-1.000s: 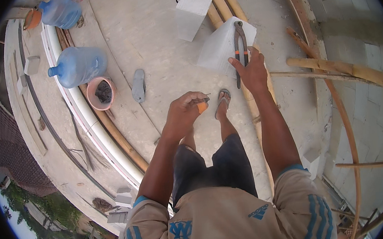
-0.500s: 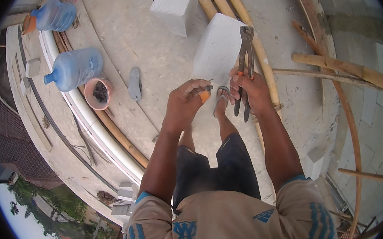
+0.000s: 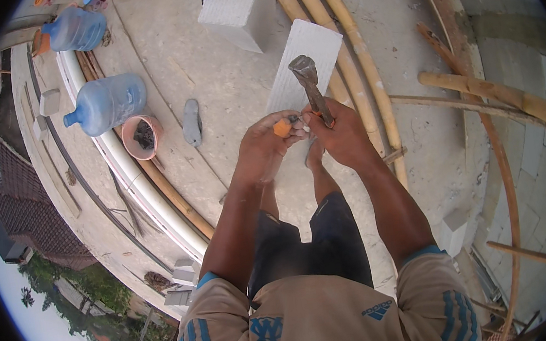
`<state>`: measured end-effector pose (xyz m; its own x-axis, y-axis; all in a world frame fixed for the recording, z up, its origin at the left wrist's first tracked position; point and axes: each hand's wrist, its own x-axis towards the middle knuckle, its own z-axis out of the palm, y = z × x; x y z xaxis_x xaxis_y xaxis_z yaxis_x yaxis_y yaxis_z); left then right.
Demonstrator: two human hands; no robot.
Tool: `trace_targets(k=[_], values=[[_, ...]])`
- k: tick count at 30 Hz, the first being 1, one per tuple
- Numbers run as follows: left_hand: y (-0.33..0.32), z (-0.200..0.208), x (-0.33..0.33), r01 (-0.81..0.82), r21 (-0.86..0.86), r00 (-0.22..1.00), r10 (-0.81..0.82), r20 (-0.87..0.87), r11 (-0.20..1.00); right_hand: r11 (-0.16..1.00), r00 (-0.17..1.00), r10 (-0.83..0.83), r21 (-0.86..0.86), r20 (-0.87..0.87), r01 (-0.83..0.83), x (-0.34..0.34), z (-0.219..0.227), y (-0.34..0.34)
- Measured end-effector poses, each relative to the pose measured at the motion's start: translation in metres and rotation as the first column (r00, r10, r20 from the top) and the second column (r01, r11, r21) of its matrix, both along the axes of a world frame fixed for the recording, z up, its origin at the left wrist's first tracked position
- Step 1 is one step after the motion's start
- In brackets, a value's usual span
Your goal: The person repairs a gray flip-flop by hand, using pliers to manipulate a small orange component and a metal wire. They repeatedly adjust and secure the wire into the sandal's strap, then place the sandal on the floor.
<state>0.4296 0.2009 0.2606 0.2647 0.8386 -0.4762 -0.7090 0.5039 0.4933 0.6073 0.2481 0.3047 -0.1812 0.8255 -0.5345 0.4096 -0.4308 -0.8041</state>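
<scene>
My right hand (image 3: 347,138) is closed around a pair of long-handled metal pincers (image 3: 310,88), their worn jaws pointing away from me. My left hand (image 3: 260,150) pinches a small orange piece with a dark end (image 3: 283,127); its exact kind does not show. Both hands meet in front of my body, the right thumb and fingertips touching or nearly touching the left fingers. A tiny pale bit shows between the fingertips. The pincers' handles are mostly hidden behind my right hand.
A pale block (image 3: 304,52) lies beyond my hands, with another upright block (image 3: 242,16) farther off. Bamboo poles (image 3: 363,50) run along the right. To the left are a blue water jug (image 3: 109,102), a pink bucket (image 3: 142,137), a sandal (image 3: 192,122) and a white pipe (image 3: 148,202).
My right hand has moved left to meet my left hand, and the pincers have turned so their jaws tilt left. The left hand has rotated the orange piece slightly.
</scene>
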Motion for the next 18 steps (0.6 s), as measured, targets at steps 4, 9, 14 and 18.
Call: trace_targets(k=[4,9,14,18], values=[[0.007,0.003,0.001,0.037,0.014,0.995,-0.036,-0.095,0.999,0.998,0.995,-0.068,-0.021,-0.072,0.067,0.001,-0.012,-0.002],[0.019,0.007,0.005,0.206,0.093,0.566,-0.041,-0.823,0.974,0.99,0.994,-0.101,0.098,0.042,0.097,0.006,-0.016,0.005],[0.038,-0.011,0.001,0.395,0.295,0.186,0.239,-0.953,0.87,0.979,0.984,-0.066,0.2,0.166,0.032,0.001,-0.016,0.02],[0.053,-0.028,-0.003,0.459,0.329,0.109,0.315,-0.943,0.825,0.954,0.968,-0.051,0.299,0.246,-0.026,-0.009,-0.021,0.029]])
